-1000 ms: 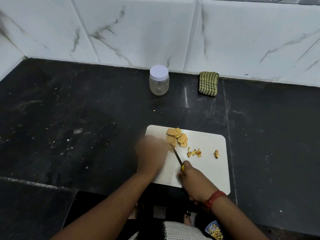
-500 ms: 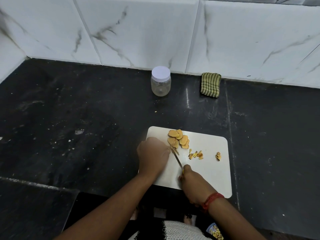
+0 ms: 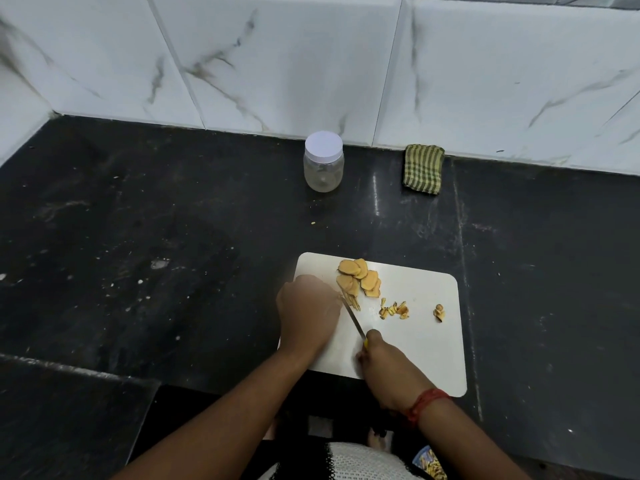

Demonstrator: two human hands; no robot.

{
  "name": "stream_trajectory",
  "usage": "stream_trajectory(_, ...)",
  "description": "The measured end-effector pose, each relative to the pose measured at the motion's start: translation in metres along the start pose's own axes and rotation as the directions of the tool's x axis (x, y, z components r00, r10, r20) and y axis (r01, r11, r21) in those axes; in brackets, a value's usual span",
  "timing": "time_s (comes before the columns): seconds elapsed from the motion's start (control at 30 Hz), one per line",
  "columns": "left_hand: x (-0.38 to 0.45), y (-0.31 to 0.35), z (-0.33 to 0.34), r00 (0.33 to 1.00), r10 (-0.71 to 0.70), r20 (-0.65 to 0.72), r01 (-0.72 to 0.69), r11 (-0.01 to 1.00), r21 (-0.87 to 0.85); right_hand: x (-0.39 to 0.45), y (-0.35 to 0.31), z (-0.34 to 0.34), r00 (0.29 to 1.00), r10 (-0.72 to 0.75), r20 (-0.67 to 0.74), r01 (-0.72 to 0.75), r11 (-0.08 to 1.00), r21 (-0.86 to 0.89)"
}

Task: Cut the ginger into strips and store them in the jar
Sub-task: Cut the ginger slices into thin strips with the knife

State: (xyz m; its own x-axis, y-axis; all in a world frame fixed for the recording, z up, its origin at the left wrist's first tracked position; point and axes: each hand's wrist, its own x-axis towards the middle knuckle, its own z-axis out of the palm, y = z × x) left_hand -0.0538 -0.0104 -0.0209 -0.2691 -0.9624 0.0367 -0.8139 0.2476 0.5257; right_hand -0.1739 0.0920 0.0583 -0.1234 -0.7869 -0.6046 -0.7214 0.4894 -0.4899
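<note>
While the black counter (image 3: 138,237) takes up most of the view, all the action sits on the white board (image 3: 415,341) near its front edge. Way back by the tiled wall (image 3: 277,64) stands the jar (image 3: 323,162), lid on and looking empty, well apart from the board, with a striped cloth (image 3: 423,169) off to its right.

On the board, the left hand (image 3: 308,313) is curled down at the left side, fingertips tucked against the slice being cut. I can't tell exactly how it's pinned, since the knuckles hide that. The right hand (image 3: 384,362) is wrapped closed around the yellow handle of the knife (image 3: 353,318), index finger along the top, blade angled up-left into the ginger just beside the left hand.

A pile of ginger slices (image 3: 360,278) sits at the board's far edge, uncut. A few thin strips (image 3: 355,303) lie right at the blade, a small scatter of bits (image 3: 394,310) toward the middle, and one lone scrap (image 3: 439,312) further right.

So I'd say we're early in the strip-cutting step: most slices aren't done and nothing's in the jar. Next up is probably more close, even cuts, keeping those left fingertips clear, then feeding in the next slice. The jar lid still needs to come off later.
</note>
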Motion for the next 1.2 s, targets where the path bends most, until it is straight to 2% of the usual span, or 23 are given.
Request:
stream_trajectory(0.47,0.000,0.003,0.001,0.999,-0.036,-0.014,0.036,0.999,0.004,-0.004,0.008,0.004,1.000,0.016,-0.003,-0.016,1.000,-0.027)
stream_trajectory(0.63,-0.002,0.000,0.000,0.999,0.034,-0.010,-0.034,0.999,0.026,-0.012,0.011,-0.001,0.999,0.001,-0.049,0.003,0.996,0.088)
stream_trajectory(0.83,-0.004,0.016,-0.004,0.994,0.110,0.006,-0.110,0.989,0.097,-0.020,0.022,-0.017,0.994,0.083,-0.071,-0.058,0.949,0.311)
stream_trajectory(1.03,-0.007,0.033,0.002,0.984,0.176,0.033,-0.178,0.979,0.098,-0.024,0.034,-0.023,0.990,0.135,-0.041,-0.104,0.893,0.438)
stream_trajectory(1.13,-0.007,0.042,0.006,0.975,0.217,0.048,-0.221,0.971,0.087,-0.030,0.040,-0.023,0.986,0.161,0.032,-0.151,0.809,0.568)
stream_trajectory(1.2,-0.007,0.048,0.010,0.968,0.243,0.057,-0.247,0.966,0.083,-0.034,0.041,-0.024,0.984,0.145,0.107,-0.179,0.697,0.694)
